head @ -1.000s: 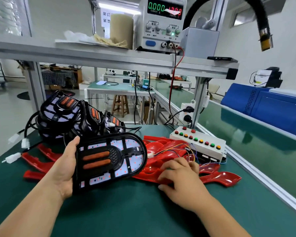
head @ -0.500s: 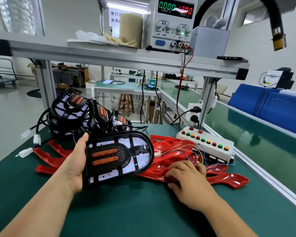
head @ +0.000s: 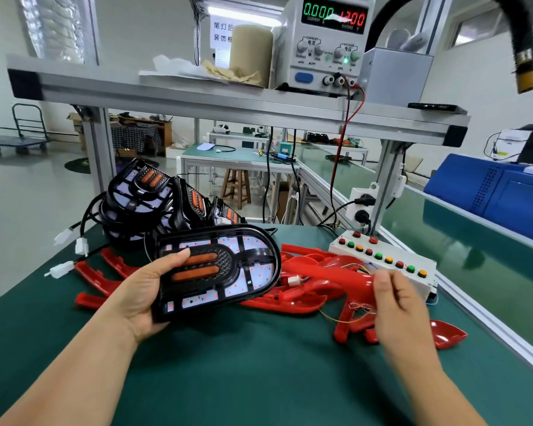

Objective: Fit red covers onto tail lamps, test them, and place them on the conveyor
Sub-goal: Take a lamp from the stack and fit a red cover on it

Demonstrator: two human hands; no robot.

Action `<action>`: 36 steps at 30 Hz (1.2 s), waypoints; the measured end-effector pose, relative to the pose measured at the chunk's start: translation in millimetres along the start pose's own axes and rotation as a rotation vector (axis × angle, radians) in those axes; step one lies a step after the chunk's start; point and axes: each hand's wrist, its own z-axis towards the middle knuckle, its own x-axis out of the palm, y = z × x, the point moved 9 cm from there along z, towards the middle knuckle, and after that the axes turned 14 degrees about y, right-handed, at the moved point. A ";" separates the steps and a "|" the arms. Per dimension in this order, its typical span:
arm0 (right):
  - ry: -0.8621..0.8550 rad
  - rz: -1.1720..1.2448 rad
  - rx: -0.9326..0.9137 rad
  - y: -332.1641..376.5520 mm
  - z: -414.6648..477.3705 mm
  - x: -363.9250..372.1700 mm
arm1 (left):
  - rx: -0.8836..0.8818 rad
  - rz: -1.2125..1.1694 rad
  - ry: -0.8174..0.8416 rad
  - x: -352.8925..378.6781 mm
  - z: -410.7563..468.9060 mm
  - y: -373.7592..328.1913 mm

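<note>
My left hand (head: 139,296) grips a black tail lamp (head: 243,272) by its near end, thumb across the orange strips, holding it tilted above the green bench. The lamp's white panels show red dots. My right hand (head: 403,305) pinches the end of a red cover (head: 330,272) and holds it raised over the pile of red covers (head: 290,302) to the right of the lamp. The hand is blurred by motion. More black tail lamps (head: 142,195) with cables and white plugs are stacked at the back left.
A white test box with coloured buttons (head: 382,256) sits behind the pile, thin wires trailing from it. A power supply (head: 330,41) stands on the shelf above. The green conveyor (head: 474,256) runs along the right, a blue machine (head: 499,192) beyond it. A black hose nozzle (head: 526,72) hangs at the upper right.
My right hand has left the pile and risen to the right with a red cover pinched in it. My left hand's thumb has come over the lamp's front.
</note>
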 end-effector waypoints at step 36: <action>0.212 -0.245 0.114 9.7 29.9 95.3 | -0.072 0.206 0.007 44.4 10.9 39.1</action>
